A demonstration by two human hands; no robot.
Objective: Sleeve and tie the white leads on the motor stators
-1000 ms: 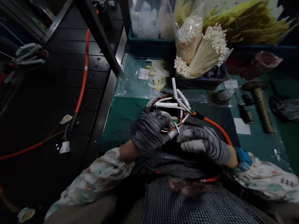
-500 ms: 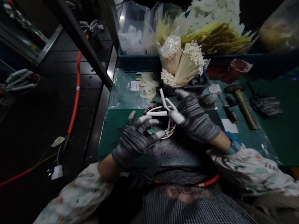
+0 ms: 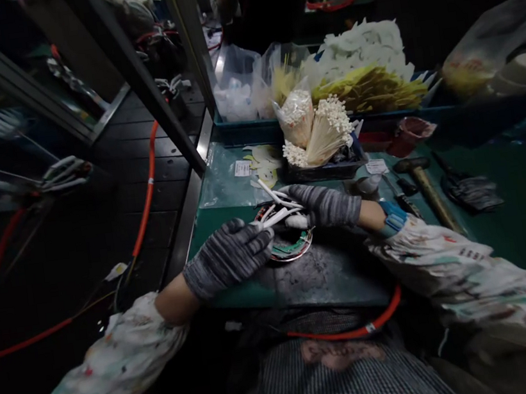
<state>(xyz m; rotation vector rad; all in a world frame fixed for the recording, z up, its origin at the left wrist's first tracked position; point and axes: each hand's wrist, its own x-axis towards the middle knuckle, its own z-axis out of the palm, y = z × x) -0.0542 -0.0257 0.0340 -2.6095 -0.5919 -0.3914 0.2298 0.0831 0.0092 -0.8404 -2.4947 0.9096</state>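
Note:
Both my hands wear grey striped gloves and meet over a coil of thin coloured wires (image 3: 293, 246) that lies on the green table (image 3: 514, 228). My left hand (image 3: 227, 258) curls around the coil's near left side, gripping it. My right hand (image 3: 324, 204) reaches in from the right, fingers closed on the white sleeved wire ends (image 3: 276, 205) that stick up from the coil. An orange cable (image 3: 358, 328) loops across my lap below the table edge.
A hammer (image 3: 429, 188) and dark hand tools lie right of my hands. Behind stand a bundle of white-tipped sticks (image 3: 325, 130), bags, and a blue tray (image 3: 245, 131) of yellow and white parts. Another orange cable (image 3: 144, 196) runs over the dark floor at left. A person stands at the far back.
The coil came down from in front of my chest onto the table. My right hand swung from near me to the far side and closed on the white ends. The view tilted up.

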